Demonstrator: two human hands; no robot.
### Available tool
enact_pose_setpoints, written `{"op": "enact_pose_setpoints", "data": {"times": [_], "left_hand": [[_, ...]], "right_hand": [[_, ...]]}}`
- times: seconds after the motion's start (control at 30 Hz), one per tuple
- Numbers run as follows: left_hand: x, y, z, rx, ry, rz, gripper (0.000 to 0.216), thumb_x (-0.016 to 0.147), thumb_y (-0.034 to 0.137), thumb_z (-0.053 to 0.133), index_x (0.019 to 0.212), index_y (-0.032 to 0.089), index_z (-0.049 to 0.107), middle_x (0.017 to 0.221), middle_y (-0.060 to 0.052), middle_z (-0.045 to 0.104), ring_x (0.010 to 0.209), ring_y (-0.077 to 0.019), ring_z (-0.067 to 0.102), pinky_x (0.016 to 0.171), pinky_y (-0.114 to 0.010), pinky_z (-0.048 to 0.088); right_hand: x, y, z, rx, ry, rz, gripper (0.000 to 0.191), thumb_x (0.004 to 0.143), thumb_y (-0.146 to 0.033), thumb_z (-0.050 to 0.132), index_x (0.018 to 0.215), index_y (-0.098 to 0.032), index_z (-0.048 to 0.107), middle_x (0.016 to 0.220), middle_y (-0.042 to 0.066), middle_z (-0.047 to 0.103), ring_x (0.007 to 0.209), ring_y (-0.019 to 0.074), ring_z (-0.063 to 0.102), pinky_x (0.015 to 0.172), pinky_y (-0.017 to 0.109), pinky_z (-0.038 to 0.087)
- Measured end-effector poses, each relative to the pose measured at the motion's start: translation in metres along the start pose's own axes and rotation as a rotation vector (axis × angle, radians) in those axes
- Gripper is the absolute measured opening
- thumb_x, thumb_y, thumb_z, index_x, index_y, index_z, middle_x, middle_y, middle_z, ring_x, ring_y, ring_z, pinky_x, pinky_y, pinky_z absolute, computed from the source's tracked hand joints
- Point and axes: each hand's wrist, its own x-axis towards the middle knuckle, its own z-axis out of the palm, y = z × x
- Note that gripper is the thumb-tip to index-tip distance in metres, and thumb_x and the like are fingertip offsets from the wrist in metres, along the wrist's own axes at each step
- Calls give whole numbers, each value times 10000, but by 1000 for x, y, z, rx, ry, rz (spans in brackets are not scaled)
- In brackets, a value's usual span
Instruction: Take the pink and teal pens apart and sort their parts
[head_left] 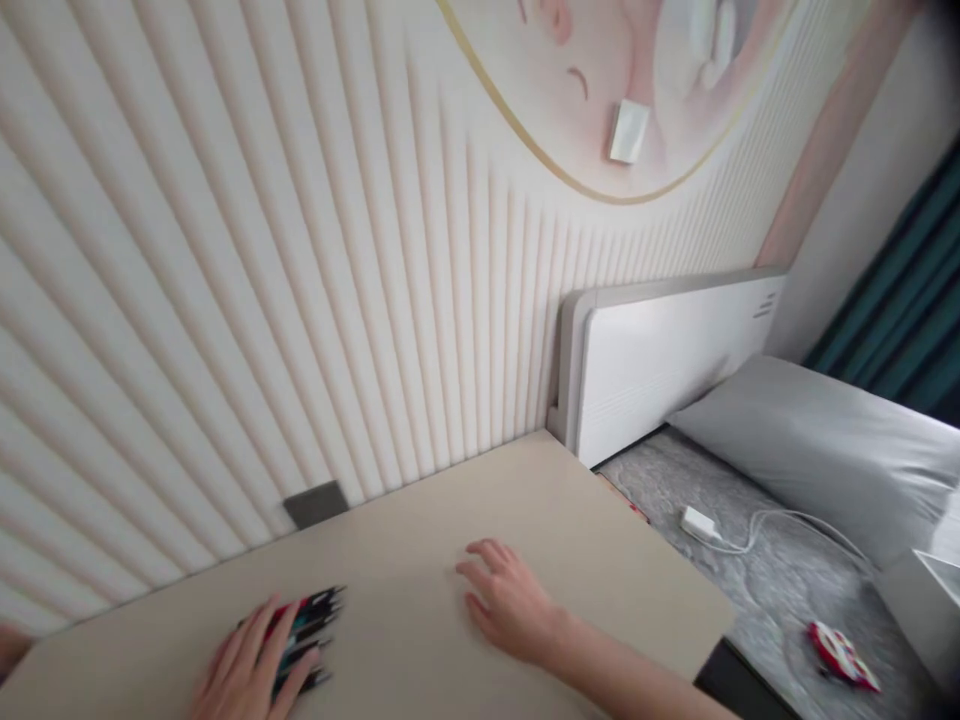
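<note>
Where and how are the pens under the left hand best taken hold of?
Probably across the barrels of the pens, from above, thumb and fingers closing on the group's two outer sides: they lie flat, roughly side by side, narrow ends toward the right. The left hand covers part of them.

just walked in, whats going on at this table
A person's left hand lies spread over a bunch of slim, dark, pen-like items with red and teal parts on the smooth beige tabletop. The right hand is off to the side over the tabletop, fingers slightly curled, holding nothing. Whether it touches down is hard to tell.
</note>
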Motion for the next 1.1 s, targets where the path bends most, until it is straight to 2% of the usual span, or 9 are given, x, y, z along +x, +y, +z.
{"op": "enact_pose_setpoints", "data": {"times": [0.07, 0.17, 0.3, 0.47, 0.57, 0.63, 0.83, 0.93, 1.1], "left_hand": [[9, 12, -11, -3, -60, -16, 578, 881, 544, 444, 1332, 191, 520, 1352, -116, 537, 1251, -311, 472, 1045, -484, 377], [13, 26, -27, -24, -38, -95, 479, 936, 462, 405, 1294, 179, 551, 1298, -119, 575, 1193, -289, 517, 1008, -468, 416], [4, 35, -41, -81, -20, -82, 380, 958, 375, 423, 1274, 217, 564, 1268, -103, 584, 1156, -268, 535, 982, -454, 437], [-7, 35, -53, -123, -53, -68, 394, 958, 402, 446, 1298, 227, 542, 1314, -118, 542, 1201, -292, 492, 997, -492, 427], [-12, 29, -61, -155, -81, -30, 460, 939, 392, 492, 1377, 253, 463, 1397, -116, 471, 1245, -299, 459, 1019, -507, 415], [-14, 25, -67, -173, -88, -12, 513, 916, 354, 537, 1408, 269, 422, 1429, -105, 440, 1265, -299, 441, 1041, -511, 401], [-13, 22, -78, -223, -86, 64, 408, 889, 283, 565, 1297, 292, 541, 1407, -70, 477, 1277, -296, 441, 1065, -530, 392], [-11, 26, -76, -246, -118, 135, 383, 861, 262, 595, 1241, 307, 585, 1387, -48, 504, 1283, -294, 446, 1075, -530, 392], [-8, 25, -65, -214, -146, 146, 439, 846, 270, 606, 1282, 299, 563, 1386, -55, 508, 1267, -304, 474, 1063, -532, 415]], "right_hand": [[25, -48, 33, 38, -21, -51, 399, 848, -247, 569, 1246, -249, 544, 1298, 98, 526, 1198, 269, 470, 998, 420, 420], [56, -105, 75, 115, -15, -85, 472, 837, -305, 610, 1293, -251, 504, 1332, 109, 493, 1187, 281, 475, 983, 434, 428], [73, -142, 113, 164, 26, -142, 420, 854, -271, 607, 1265, -255, 526, 1303, 100, 514, 1183, 269, 476, 993, 433, 410], [68, -144, 128, 183, 64, -179, 261, 850, -238, 638, 1110, -251, 616, 1228, 83, 551, 1117, 257, 504, 941, 406, 429], [64, -142, 129, 171, 42, -178, 119, 855, -248, 646, 974, -240, 650, 1060, 64, 603, 994, 237, 544, 874, 387, 439], [63, -141, 128, 160, 10, -181, 106, 854, -263, 656, 958, -243, 653, 977, 47, 619, 937, 229, 554, 842, 379, 434], [62, -135, 124, 146, -42, -221, 210, 881, -215, 620, 1075, -293, 637, 995, 25, 641, 939, 214, 556, 832, 352, 407], [63, -133, 125, 145, -43, -222, 128, 900, -197, 594, 988, -275, 645, 971, 11, 646, 929, 194, 557, 831, 330, 402], [66, -130, 125, 154, -21, -208, 83, 878, -178, 621, 927, -244, 632, 1013, 9, 640, 957, 185, 552, 845, 310, 405]]}}
